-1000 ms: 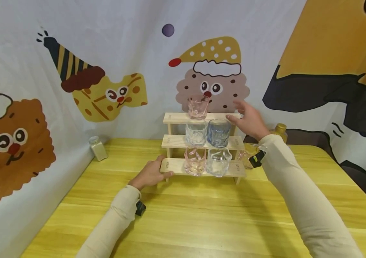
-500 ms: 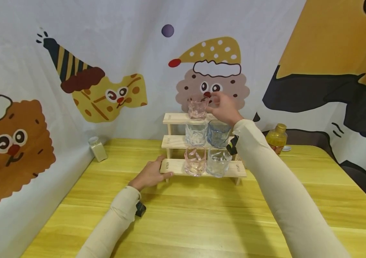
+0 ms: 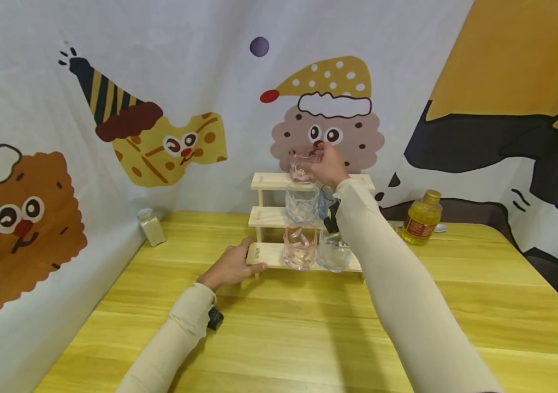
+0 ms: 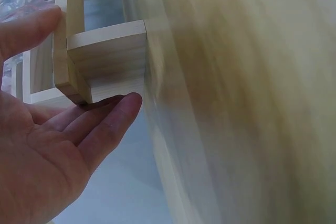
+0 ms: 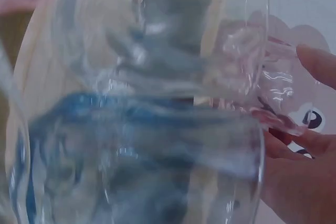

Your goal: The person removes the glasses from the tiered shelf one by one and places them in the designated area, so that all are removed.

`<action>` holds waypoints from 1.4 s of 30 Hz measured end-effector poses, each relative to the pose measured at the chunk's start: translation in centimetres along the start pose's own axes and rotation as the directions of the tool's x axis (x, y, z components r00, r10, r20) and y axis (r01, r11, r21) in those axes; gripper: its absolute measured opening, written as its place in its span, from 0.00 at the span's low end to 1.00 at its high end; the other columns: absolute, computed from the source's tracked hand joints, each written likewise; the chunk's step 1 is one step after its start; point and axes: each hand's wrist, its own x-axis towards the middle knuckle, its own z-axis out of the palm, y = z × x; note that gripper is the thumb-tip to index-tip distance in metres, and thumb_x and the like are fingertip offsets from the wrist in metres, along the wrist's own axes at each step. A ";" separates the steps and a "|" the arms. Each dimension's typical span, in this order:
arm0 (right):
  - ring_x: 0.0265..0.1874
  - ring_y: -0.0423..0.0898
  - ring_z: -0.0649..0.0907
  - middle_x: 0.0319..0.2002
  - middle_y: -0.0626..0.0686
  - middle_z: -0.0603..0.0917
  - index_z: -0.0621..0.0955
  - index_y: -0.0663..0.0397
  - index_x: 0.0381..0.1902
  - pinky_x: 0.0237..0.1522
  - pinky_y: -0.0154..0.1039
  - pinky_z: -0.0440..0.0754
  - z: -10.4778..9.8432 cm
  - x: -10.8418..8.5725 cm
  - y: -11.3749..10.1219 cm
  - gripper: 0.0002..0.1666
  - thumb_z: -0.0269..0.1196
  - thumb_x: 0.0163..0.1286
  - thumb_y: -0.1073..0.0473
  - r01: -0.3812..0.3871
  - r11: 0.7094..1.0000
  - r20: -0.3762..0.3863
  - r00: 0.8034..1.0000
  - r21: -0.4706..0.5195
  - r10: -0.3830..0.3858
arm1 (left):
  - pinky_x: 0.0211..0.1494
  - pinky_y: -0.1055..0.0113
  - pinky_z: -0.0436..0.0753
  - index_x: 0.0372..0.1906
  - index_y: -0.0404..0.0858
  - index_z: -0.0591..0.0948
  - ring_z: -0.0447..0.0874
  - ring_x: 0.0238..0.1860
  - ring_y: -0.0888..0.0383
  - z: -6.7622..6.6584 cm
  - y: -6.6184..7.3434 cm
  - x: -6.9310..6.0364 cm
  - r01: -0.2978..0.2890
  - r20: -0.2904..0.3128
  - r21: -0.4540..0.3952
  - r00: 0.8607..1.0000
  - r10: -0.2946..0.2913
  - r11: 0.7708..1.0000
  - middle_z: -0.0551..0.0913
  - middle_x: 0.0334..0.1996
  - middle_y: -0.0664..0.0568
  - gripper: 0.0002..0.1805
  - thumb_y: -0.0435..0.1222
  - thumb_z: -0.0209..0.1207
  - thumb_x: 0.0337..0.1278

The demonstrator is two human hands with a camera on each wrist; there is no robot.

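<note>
A three-step wooden rack [image 3: 265, 216] stands on the table. My left hand [image 3: 230, 266] grips the left end of its lowest step; in the left wrist view, the hand [image 4: 47, 161] has its thumb and fingers on opposite sides of the wood [image 4: 107, 51]. On the top step, my right hand [image 3: 330, 165] holds a pink glass [image 3: 301, 168] from its right side. The right wrist view shows thumb and fingers of that hand [image 5: 304, 177] around the pink glass [image 5: 281, 85]. A clear glass [image 3: 301, 203] and a partly hidden blue glass [image 3: 322, 204] share the middle step.
Another pink glass [image 3: 300, 248] and a clear one [image 3: 333, 255] stand on the lowest step. Right of the rack is a yellow bottle [image 3: 421, 219], with a white spoon-like item [image 3: 440, 228] beside it. A small jar [image 3: 151, 228] stands at the back left, near the printed cloth.
My right hand has moved left from the rack's right end to the top pink glass and closed on it. My left hand has stayed on the lowest step.
</note>
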 end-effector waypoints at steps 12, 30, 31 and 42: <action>0.64 0.56 0.77 0.66 0.62 0.75 0.61 0.61 0.74 0.66 0.50 0.75 1.3 0.3 -0.5 0.46 0.69 0.67 0.51 -0.048 0.998 -0.095 0.994 0.034 0.051 | 0.43 0.59 0.82 0.77 0.34 0.59 0.85 0.36 0.57 -0.2 0.3 -0.1 0.006 0.011 -0.006 1.000 -0.006 1.000 0.87 0.43 0.44 0.46 0.50 0.66 0.63; 0.54 0.55 0.78 0.58 0.61 0.78 0.63 0.61 0.72 0.59 0.49 0.78 1.5 0.7 -0.9 0.42 0.69 0.67 0.53 -0.062 0.997 -0.090 0.994 0.038 0.065 | 0.44 0.59 0.82 0.77 0.34 0.59 0.85 0.35 0.57 -0.2 0.4 -0.2 0.009 0.002 0.009 1.000 -0.009 1.000 0.87 0.43 0.42 0.46 0.50 0.65 0.63; 0.54 0.55 0.78 0.58 0.62 0.77 0.63 0.62 0.72 0.59 0.50 0.78 1.3 0.7 -1.0 0.43 0.69 0.67 0.53 -0.054 0.998 -0.086 0.995 0.038 0.057 | 0.43 0.60 0.81 0.77 0.34 0.59 0.84 0.34 0.57 -0.2 0.4 -0.1 0.006 0.002 0.004 1.000 -0.006 1.000 0.87 0.42 0.43 0.46 0.50 0.65 0.62; 0.63 0.56 0.75 0.64 0.63 0.73 0.63 0.63 0.72 0.66 0.52 0.74 -0.4 0.1 -2.0 0.42 0.68 0.69 0.53 -0.046 0.997 -0.042 0.998 0.062 0.049 | 0.39 0.61 0.80 0.76 0.33 0.59 0.83 0.31 0.58 -0.2 0.2 -0.1 0.000 0.013 0.004 1.000 0.000 1.000 0.87 0.39 0.45 0.46 0.51 0.65 0.63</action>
